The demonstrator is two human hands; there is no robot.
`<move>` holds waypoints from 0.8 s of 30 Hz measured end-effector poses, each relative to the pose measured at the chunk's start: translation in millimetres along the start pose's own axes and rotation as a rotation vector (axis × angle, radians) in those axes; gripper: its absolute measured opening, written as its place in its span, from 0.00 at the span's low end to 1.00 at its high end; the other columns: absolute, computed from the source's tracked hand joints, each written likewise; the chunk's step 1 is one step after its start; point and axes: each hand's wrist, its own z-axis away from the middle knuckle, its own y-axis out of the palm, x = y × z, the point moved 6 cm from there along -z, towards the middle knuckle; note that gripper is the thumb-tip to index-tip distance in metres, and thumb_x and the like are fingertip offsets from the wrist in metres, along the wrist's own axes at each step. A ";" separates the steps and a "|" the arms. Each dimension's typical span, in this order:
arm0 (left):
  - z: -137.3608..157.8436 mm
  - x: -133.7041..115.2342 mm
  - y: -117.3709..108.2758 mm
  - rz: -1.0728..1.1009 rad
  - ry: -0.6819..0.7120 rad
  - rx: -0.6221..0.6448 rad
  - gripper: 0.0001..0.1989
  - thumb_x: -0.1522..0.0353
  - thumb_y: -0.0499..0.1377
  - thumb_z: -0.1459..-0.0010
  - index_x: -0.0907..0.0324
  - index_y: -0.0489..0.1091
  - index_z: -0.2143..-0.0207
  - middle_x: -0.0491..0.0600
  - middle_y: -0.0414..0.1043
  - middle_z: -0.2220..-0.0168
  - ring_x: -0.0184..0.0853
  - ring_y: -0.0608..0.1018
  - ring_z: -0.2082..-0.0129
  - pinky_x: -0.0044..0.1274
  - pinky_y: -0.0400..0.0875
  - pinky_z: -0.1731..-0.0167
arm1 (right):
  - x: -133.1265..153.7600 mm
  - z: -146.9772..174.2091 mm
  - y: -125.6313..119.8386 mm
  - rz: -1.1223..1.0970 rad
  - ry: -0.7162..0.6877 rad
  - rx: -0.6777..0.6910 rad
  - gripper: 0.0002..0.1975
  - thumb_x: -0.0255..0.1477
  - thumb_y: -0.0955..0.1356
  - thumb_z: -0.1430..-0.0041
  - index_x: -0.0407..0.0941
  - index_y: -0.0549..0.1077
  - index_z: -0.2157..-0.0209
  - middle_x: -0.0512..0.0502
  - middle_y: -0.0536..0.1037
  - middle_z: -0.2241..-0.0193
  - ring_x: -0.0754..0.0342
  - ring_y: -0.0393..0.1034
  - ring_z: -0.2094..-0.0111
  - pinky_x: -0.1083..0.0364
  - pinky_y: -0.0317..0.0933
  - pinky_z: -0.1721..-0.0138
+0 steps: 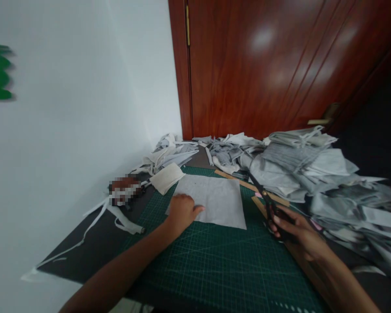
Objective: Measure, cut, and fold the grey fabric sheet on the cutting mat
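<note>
A squarish piece of light grey cloth point(220, 200) lies flat, with a faint crease down its middle. My left hand point(181, 212) is on its left edge, fingers curled and thumb stretched over the fabric; the fingertips are hidden. In my right hand point(295, 230) is a pair of black scissors point(266, 198), held by the handles to the right of the cloth, blades pointing up and away from me. The scissors do not touch the grey cloth. Underneath is a green cutting mat point(211, 265) with grid lines.
Wooden rulers point(247, 184) lie beyond and right of the cloth. Heaped grey fabric point(306, 165) fills the right side and back. A cream folded cloth point(167, 178) and fabric strips point(125, 219) lie at left, by a white wall point(84, 108). Behind stands a brown door point(247, 69).
</note>
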 end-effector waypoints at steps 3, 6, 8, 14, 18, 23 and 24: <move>9.8 -9.6 -7.0 0.066 0.008 0.083 0.35 0.42 0.52 0.34 0.63 0.81 0.68 0.63 0.80 0.68 0.51 0.82 0.64 0.34 0.69 0.64 | 1.2 -0.8 3.6 0.001 -0.024 0.036 0.20 0.42 0.79 0.46 0.43 0.75 0.60 0.52 0.75 0.77 0.56 0.66 0.77 0.57 0.55 0.76; 15.4 -25.2 -10.3 0.228 0.144 0.216 0.38 0.44 0.43 0.29 0.60 0.81 0.69 0.57 0.79 0.70 0.45 0.82 0.66 0.31 0.70 0.64 | 2.4 -3.8 2.5 -0.007 -0.064 0.024 0.21 0.42 0.79 0.47 0.43 0.75 0.61 0.53 0.74 0.78 0.57 0.65 0.78 0.57 0.55 0.76; 16.3 -39.8 -12.8 0.288 0.368 0.186 0.32 0.47 0.45 0.28 0.58 0.81 0.57 0.57 0.81 0.59 0.46 0.82 0.55 0.33 0.71 0.53 | 2.6 -5.6 1.4 -0.028 -0.087 0.011 0.21 0.42 0.79 0.48 0.42 0.75 0.62 0.54 0.72 0.80 0.58 0.64 0.79 0.57 0.54 0.77; 20.3 -62.4 11.0 0.263 0.793 0.104 0.42 0.42 0.62 0.41 0.47 0.60 0.30 0.52 0.56 0.27 0.54 0.55 0.27 0.45 0.48 0.30 | 1.9 -6.5 0.6 -0.069 -0.115 0.026 0.21 0.41 0.80 0.48 0.43 0.76 0.60 0.55 0.71 0.80 0.58 0.63 0.79 0.58 0.54 0.76; 16.7 -58.0 15.0 0.097 0.418 0.114 0.45 0.39 0.58 0.40 0.57 0.61 0.30 0.63 0.59 0.30 0.63 0.60 0.30 0.50 0.58 0.35 | 0.0 -4.9 1.0 -0.036 -0.090 0.039 0.20 0.41 0.81 0.49 0.43 0.76 0.64 0.53 0.72 0.80 0.58 0.64 0.78 0.58 0.55 0.77; 21.7 -42.6 0.9 -0.063 -0.061 0.125 0.49 0.36 0.56 0.42 0.74 0.72 0.41 0.76 0.72 0.44 0.68 0.76 0.48 0.45 0.72 0.54 | -12.4 -1.9 12.1 0.015 -0.018 0.089 0.21 0.42 0.81 0.51 0.43 0.76 0.65 0.53 0.71 0.78 0.58 0.64 0.79 0.57 0.57 0.78; 21.9 -41.2 -0.4 -0.056 -0.072 0.116 0.47 0.37 0.56 0.41 0.73 0.75 0.44 0.75 0.74 0.47 0.65 0.77 0.50 0.44 0.72 0.55 | -16.0 -1.5 15.9 0.028 -0.004 0.099 0.22 0.43 0.81 0.51 0.43 0.76 0.65 0.54 0.71 0.78 0.58 0.65 0.80 0.57 0.58 0.78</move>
